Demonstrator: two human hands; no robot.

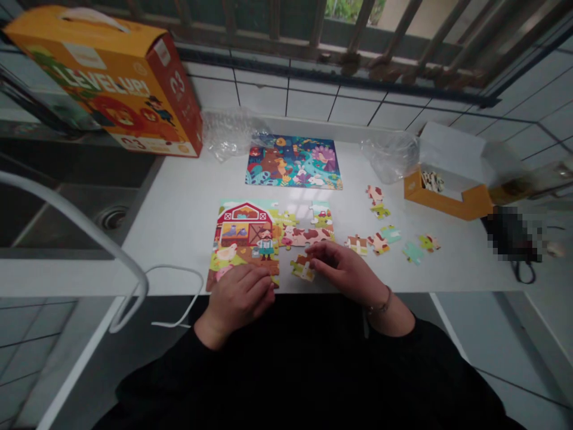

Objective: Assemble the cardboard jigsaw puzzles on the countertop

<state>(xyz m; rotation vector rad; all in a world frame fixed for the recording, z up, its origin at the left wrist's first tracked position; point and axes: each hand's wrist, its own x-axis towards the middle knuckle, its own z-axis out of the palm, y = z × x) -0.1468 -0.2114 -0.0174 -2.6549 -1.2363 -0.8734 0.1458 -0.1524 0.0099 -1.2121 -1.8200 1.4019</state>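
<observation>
A partly assembled farm jigsaw puzzle (244,230), with a red barn and a farmer, lies near the counter's front edge. My left hand (242,295) rests over its lower edge, fingers curled; whatever may be under them is hidden. With thumb and fingertips, my right hand (342,269) grips a green and brown puzzle piece (302,272) just below the joined cow section (308,237). A gap shows beside the farmer. Several loose pieces lie to the right, among them a fence piece (357,244), a pale blue piece (412,252) and a pinkish piece (374,193).
Behind the farm puzzle lies a second, dark blue animal puzzle (293,162). Crumpled clear plastic (233,134) sits beside a tall orange box (111,83). An opened small box (447,200) stands at right. At left are a sink (89,206) and a white hose (107,230).
</observation>
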